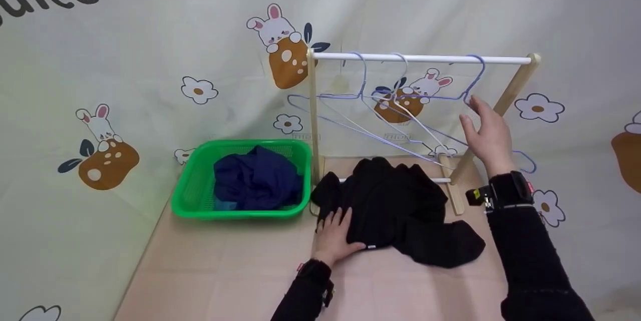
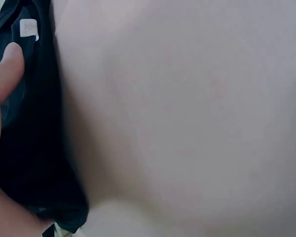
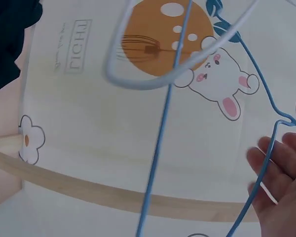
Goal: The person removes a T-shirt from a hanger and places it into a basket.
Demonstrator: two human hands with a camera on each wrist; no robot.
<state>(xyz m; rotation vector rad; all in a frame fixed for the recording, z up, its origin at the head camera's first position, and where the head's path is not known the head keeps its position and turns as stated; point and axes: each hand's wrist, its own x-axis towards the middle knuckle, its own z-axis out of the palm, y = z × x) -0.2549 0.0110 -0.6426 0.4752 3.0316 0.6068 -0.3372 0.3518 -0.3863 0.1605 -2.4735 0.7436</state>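
Observation:
A black garment (image 1: 390, 201) lies crumpled on the table below the hangers, with one sleeve-like part stretched to the right. My left hand (image 1: 333, 238) rests on its left front edge, fingers spread and thumb near a small white label (image 2: 28, 28). My right hand (image 1: 488, 133) is raised at the neck of the rightmost blue hanger (image 1: 481, 73), which hooks over the rack's white rod (image 1: 425, 58). In the right wrist view that neck passes between the thumb and the loosely bent fingers, without a visible grip. A white hanger (image 1: 404, 68) and another blue hanger (image 1: 364, 75) hang further left.
A green basket (image 1: 183, 193) with a dark blue cloth (image 1: 258, 178) in it stands left of the rack. The rack's wooden posts (image 1: 314, 120) and feet (image 1: 453, 193) stand behind and beside the garment. A printed curtain (image 1: 175, 35) hangs behind.

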